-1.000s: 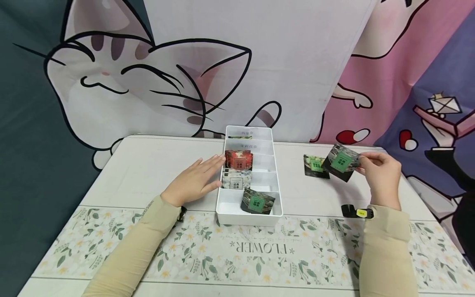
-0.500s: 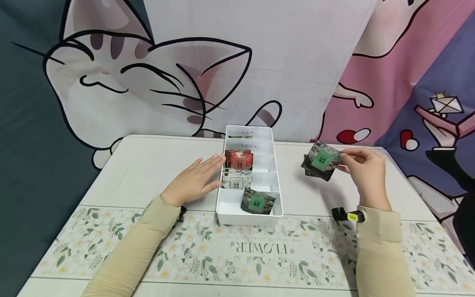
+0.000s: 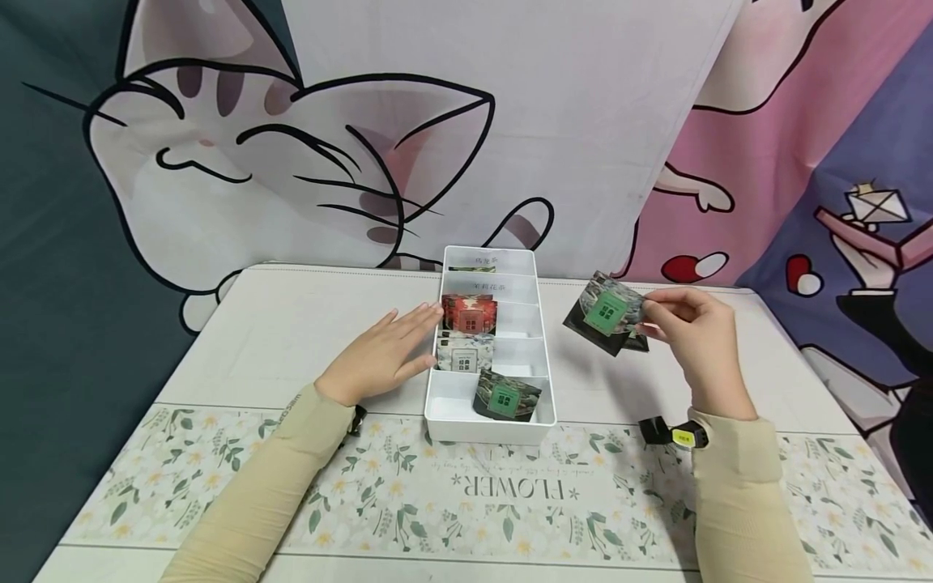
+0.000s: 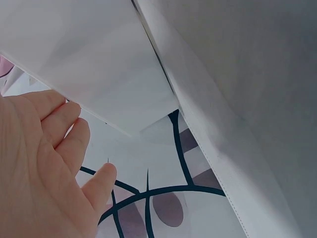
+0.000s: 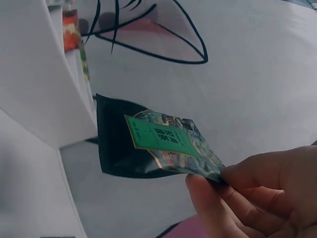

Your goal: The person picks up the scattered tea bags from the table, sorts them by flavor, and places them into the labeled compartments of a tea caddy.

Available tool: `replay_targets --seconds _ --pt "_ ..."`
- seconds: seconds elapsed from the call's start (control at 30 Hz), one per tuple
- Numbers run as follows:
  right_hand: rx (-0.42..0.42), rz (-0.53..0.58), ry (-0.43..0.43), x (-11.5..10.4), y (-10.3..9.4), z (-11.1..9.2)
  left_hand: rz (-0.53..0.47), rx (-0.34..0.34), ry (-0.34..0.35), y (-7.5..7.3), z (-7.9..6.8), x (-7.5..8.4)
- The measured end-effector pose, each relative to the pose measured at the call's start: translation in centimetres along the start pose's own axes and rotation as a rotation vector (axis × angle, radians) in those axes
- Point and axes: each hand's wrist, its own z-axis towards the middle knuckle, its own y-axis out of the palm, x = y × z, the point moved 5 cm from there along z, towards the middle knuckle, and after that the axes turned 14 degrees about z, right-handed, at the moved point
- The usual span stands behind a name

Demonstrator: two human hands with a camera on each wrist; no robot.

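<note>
My right hand [image 3: 696, 344] pinches a black and grey tea bag sachet [image 3: 603, 314] with a green label by one edge, thumb against fingers. It hangs tilted over the table, right of a white divided box [image 3: 490, 431]. In the right wrist view the sachet [image 5: 161, 139] shows its green label face up. My left hand [image 3: 382, 356] lies with straight fingers at the left rim of the box. A similar green-labelled sachet [image 3: 508, 397] leans in the nearest compartment. White [image 3: 464, 355] and red sachets [image 3: 469, 314] stand in the compartments behind it.
Another sachet [image 3: 639, 343] lies on the table, mostly hidden behind the held one. The farthest compartment shows the top edge of a greenish sachet [image 3: 472, 269]. A flowered strip [image 3: 364, 502] runs along the front of the table; a cartoon cloth [image 3: 598, 121] hangs behind.
My right hand has moved left with the held sachet, across the sachet on the table and closer to the box. My left hand has stayed in place.
</note>
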Motion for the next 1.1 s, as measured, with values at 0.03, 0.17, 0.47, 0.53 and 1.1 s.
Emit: replay_targets --seconds 0.03,0.17,0.47,0.53,1.1 --pt "-0.01 0.007 -0.003 -0.1 0.2 -0.1 0.001 0.001 0.001 0.0 0.0 0.0" --pt "-0.065 0.068 -0.006 -0.4 1.0 -0.6 0.003 0.001 0.001 0.0 0.0 0.0" --pt "-0.16 0.164 -0.028 -1.3 2.4 -1.9 0.0 -0.006 0.0 -0.1 0.0 0.0" --pt "-0.184 0.167 -0.042 -1.5 2.7 -2.1 0.0 -0.003 0.0 -0.2 0.0 0.0" --pt "-0.376 0.146 -0.011 -1.4 5.6 -4.0 -0.007 -0.011 -0.005 0.0 0.0 0.0"
